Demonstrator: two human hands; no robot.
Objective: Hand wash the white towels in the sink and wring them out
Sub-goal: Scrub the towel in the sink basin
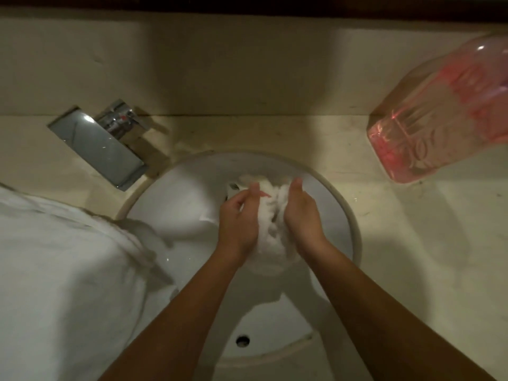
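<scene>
So both hands are clamped on one bunched-up white terry towel (pixel 270 215), squeezed between them. The left hand (pixel 239 215) has its thumb and fingers curled into the cloth from one side. The right hand (pixel 301 213) presses in from the other side with the thumb on top; its other fingers are buried in the fabric, so I can't see just how they wrap. There's a tiny pinkish-red tag (pixel 264 194) on the cloth right by the left thumb.

The towel wad sits low in the round white ceramic sink (pixel 176 193), near the far wall of the bowl, and some of it hangs below the wrists. Something dark peeks out just beyond the left fingertips, can't tell what it is. On the near wall of the bowl, back toward the elbows, is a small round overflow hole (pixel 242 340).

Out past the left hand, a flat chrome faucet (pixel 99 144) sticks over the rim at an angle. Further left and closer to the body is a big heap of white towels (pixel 55 257), one corner drooping into the bowl. Well off to the right of the grip, a clear pink plastic bottle (pixel 439 114) stands on the beige stone counter (pixel 398 243).
</scene>
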